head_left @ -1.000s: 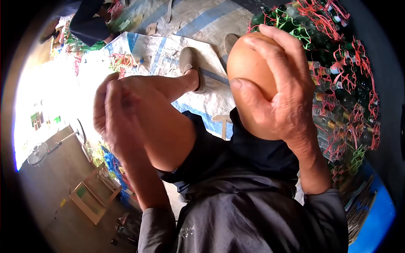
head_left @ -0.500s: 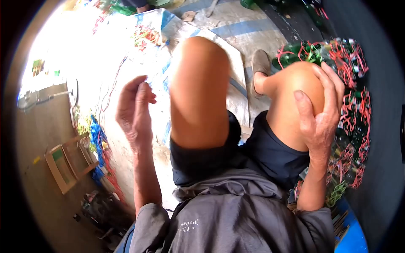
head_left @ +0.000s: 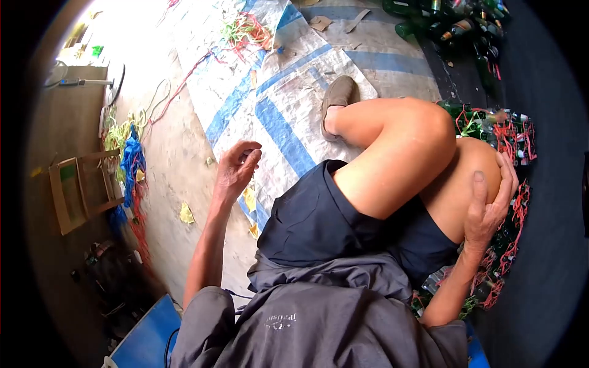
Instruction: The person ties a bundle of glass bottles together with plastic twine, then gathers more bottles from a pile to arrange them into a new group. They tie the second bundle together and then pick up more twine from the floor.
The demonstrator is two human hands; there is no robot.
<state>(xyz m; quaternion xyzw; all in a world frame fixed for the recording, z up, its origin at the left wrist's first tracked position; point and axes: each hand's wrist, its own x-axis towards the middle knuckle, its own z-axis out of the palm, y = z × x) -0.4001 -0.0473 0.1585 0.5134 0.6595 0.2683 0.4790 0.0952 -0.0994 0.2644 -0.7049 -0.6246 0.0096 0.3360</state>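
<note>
My left hand (head_left: 240, 167) hangs in the air left of my legs, above the white and blue striped tarp (head_left: 282, 129). Its fingers are loosely curled with a gap to the thumb, and I see nothing held; the inner fingers are partly hidden. On the right knee (head_left: 481, 161) rests my right hand (head_left: 488, 208), open, its thumb apart from the fingers that wrap over the outer side. The left leg (head_left: 399, 153) is crossed over the right one, with a brown shoe (head_left: 339, 101) on the foot showing.
Green bottles tied with red string (head_left: 515, 144) line the right side; loose bottles (head_left: 460, 24) lie beyond. Tangled strings (head_left: 245, 30) sit on the tarp. At left are a wooden frame (head_left: 86, 190), a blue bundle (head_left: 132, 162) and a blue surface (head_left: 147, 331).
The left leg has swung right and now lies across the other. My left hand has shifted right in view, still loosely curled. My right hand stays on the knee. The camera view has turned.
</note>
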